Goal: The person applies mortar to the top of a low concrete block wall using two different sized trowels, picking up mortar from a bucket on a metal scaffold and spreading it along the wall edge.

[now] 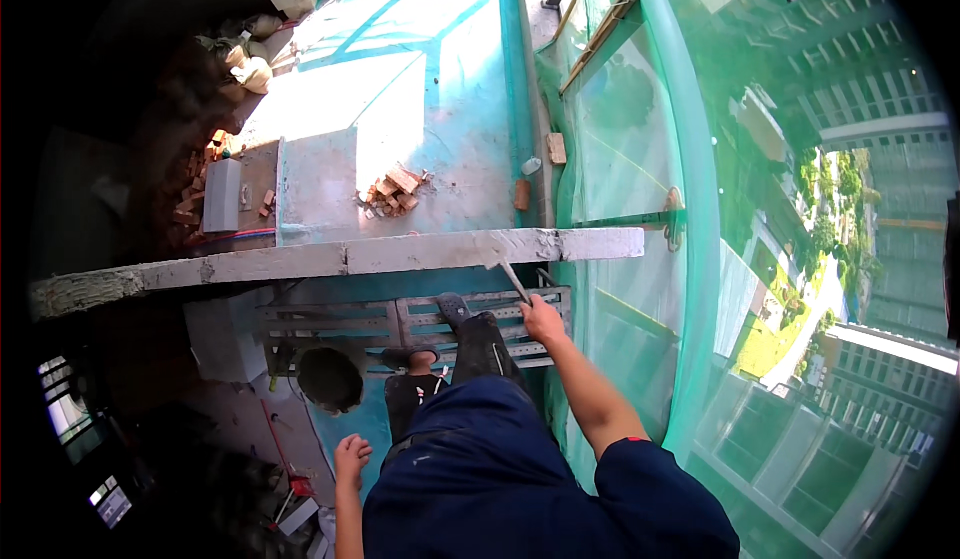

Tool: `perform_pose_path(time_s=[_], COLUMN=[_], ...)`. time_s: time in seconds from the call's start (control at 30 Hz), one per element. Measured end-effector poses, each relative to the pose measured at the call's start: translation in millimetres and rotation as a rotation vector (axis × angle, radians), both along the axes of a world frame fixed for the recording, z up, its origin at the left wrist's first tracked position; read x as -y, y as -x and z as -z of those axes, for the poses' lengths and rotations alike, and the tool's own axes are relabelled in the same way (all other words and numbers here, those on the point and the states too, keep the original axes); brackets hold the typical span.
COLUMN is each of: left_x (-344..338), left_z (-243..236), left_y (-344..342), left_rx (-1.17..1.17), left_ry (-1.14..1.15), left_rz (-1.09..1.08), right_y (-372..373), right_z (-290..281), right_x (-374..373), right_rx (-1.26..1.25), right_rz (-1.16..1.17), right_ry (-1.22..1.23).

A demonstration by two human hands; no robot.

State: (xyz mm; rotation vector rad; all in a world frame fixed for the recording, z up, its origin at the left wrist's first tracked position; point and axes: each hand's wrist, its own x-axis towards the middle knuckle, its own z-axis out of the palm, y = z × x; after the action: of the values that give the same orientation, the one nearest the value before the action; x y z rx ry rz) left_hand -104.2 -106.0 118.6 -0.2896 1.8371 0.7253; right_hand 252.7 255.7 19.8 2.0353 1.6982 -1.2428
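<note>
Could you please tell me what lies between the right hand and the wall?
The head view shows a slim-handled tool, running from the right hand to the wall.

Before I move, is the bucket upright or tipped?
Upright: the bucket shows its round mouth facing up toward the head camera. Its inside is too dark to tell how full.

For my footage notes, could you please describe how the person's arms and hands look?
The left hand and right hand are gloveless, the visible forearms bare. The short right sleeve is navy, with a small red mark near its hem.
</note>
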Motion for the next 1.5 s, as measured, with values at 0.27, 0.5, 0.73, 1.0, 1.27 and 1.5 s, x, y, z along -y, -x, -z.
perform_pose_path(time_s=[0.27, 0.5, 0.73, 1.0, 1.27, 1.5], left_x=[-3.1, 1.9, -16.1, -15.2, -0.6, -3.5], left_z=[-16.5, -15.1, -20.0, -36.2, -30.1, -11.7], left_y=[10.1, 0.5, 10.4, 8.5, 7.4, 24.6], left_rx=[-0.069, 0.006, -0.043, -0.112, 0.12, 0.162], left_ry=[0.04, 0.016, 0.035, 0.03, 0.25, 0.337], left_rz=[-0.001, -0.021, 0.062, 0.078, 0.314, 0.427], right_y=[-214.5, -201.3, 17.1, 105.0, 44.6, -7.6], right_z=[-9.3, 13.5, 83.8, 2.3, 9.3, 38.1], right_x=[-37.4, -13.9, 44.6, 49.1, 34.9, 23.4], right_rx=[0.547, 0.045, -0.322, -0.243, -0.22, -0.42], right_rz=[0.232, 0.902, 1.114, 0.124, -0.018, 0.463], right_ry=[0.004, -0.178, 0.152, -0.036, -0.308, -0.72])
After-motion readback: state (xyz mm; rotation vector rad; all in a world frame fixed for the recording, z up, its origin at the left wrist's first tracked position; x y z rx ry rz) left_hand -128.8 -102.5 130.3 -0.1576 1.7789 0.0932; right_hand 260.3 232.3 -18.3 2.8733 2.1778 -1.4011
